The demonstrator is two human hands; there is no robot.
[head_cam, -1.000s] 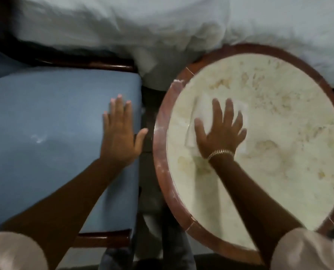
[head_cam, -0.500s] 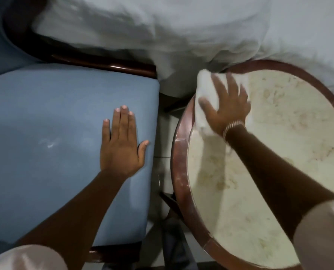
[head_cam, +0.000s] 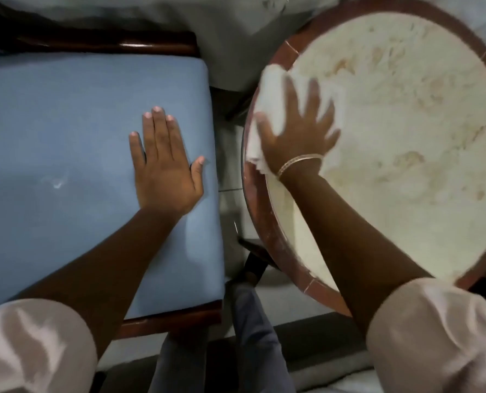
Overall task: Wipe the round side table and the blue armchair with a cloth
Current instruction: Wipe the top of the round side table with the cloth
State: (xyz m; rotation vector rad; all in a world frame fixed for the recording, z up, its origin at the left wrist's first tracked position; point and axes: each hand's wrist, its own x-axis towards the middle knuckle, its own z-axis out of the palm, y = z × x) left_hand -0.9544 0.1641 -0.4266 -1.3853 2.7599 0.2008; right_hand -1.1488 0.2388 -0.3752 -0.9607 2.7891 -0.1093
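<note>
The round side table (head_cam: 423, 143) has a cream marble top and a reddish-brown wooden rim. My right hand (head_cam: 298, 131), with a gold bracelet, presses flat on a white cloth (head_cam: 270, 92) at the table's left edge; the cloth drapes over the rim. To the left is the blue armchair seat (head_cam: 66, 171) with a dark wood frame. My left hand (head_cam: 165, 163) lies flat on the seat near its right edge, fingers apart, holding nothing.
White bedding (head_cam: 236, 29) bunches along the top, touching the table's far side. A narrow strip of floor (head_cam: 230, 211) separates chair and table, with a dark table leg (head_cam: 253, 262) showing there. My trouser legs (head_cam: 253, 336) are at the bottom.
My right hand has slid the cloth from the table's far left rim down along the left edge. The left hand has stayed flat on the seat. The view has shifted.
</note>
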